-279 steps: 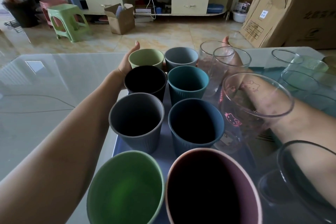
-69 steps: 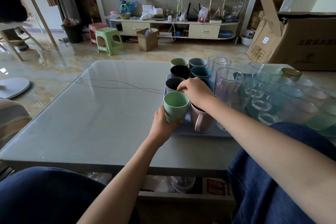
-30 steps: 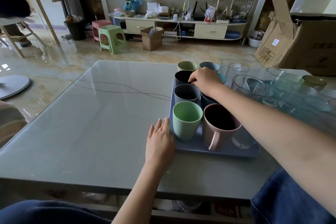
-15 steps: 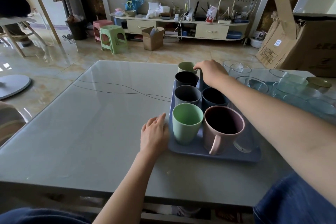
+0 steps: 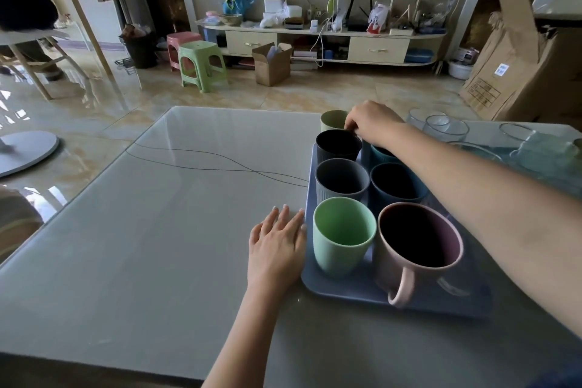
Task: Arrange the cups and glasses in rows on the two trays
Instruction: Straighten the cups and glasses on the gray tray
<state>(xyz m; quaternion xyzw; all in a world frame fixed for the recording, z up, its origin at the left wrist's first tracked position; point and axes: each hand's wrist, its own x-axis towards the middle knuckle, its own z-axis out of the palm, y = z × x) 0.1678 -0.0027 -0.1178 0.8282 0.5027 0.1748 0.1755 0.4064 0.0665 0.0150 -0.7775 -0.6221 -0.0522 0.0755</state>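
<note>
Blue plastic tray [image 5: 352, 288] of coloured cups lies just right of the flat, open left hand [image 5: 277, 246] on the grey table [image 5: 157, 230]. Right hand [image 5: 373, 126], fingers curled, reaches over the far cups; its grip cannot be told.

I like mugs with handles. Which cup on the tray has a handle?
The pink mug at the tray's near right corner. Its looped handle points toward the camera; the green cup beside it and the others show none.
</note>
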